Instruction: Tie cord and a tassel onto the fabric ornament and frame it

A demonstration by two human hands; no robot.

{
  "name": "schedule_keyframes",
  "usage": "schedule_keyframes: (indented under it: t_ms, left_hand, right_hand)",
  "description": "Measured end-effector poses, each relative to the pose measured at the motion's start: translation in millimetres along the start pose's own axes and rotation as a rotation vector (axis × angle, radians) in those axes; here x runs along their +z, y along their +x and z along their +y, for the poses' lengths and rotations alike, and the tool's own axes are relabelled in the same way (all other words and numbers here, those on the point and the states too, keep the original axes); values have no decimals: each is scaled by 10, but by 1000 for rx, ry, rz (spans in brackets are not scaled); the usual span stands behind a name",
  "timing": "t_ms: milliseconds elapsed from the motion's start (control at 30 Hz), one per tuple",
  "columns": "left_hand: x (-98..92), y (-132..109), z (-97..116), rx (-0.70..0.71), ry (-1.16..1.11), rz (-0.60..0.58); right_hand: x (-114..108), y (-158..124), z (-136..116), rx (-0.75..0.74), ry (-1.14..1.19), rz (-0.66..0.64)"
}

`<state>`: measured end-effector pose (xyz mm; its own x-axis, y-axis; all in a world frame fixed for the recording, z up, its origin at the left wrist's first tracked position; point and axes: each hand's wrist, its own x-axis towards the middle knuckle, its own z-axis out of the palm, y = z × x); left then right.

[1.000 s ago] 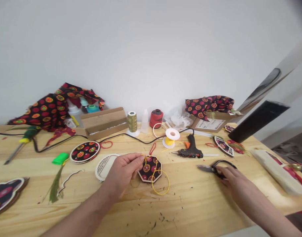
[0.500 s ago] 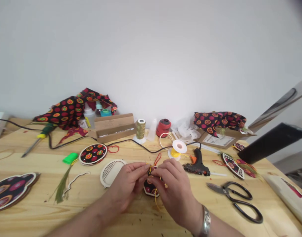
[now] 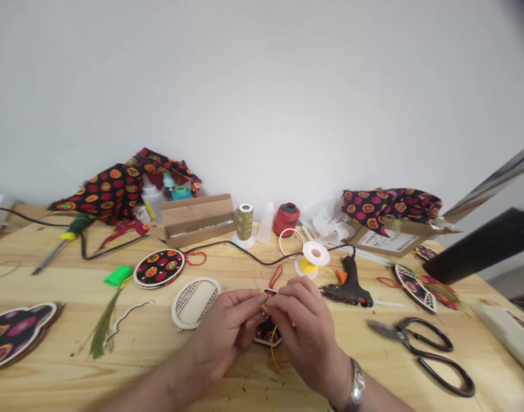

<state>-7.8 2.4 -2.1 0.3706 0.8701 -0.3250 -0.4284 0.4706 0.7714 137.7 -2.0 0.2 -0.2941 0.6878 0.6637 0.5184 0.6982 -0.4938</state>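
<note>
1. Left hand [image 3: 231, 320] and right hand [image 3: 302, 323] pinch yellow cord [image 3: 272, 345] over pale-edged ornament [image 3: 264, 331], nearside left of the glue gun [image 3: 351, 286]
2. Nearside of the glue gun, table [image 3: 352, 337] shows between right hand and scissors [image 3: 403, 333]

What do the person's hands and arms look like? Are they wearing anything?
The left hand and right hand have no gloves. No sleeves show on the forearms. A shiny silver bracelet circles the right wrist; its markings are blurry.
</note>
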Motion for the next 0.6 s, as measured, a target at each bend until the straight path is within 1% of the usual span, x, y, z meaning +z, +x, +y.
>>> schedule_keyframes:
  t_ms: [67, 133, 200, 300, 367, 467, 533, 600]
  left_hand:
    - [2, 0, 4, 1, 3, 8]
    - [1, 2, 3, 1, 23, 20]
    - [-4, 5, -5, 9, 46, 35]
    - [-14, 14, -22, 22, 67, 56]
    - [-18, 20, -27, 32, 83, 54]
    - [-18, 23, -22, 52, 121, 47]
    - [-15, 21, -17, 54, 142, 49]
    - [-12, 17, -14, 51, 153, 53]
  right_hand:
    - [-8, 7, -13, 49, 70, 36]
    - [-7, 7, -19, 143, 143, 79]
    - [10, -3, -6, 282, 222, 93]
    - [60, -28, 41, 523, 378, 67]
    - [91, -36, 71, 644, 511, 55]
    - [110, -26, 94, 741, 693, 60]
    - [105, -10, 97, 775, 779, 56]
    - [94, 5, 97, 784, 815, 52]
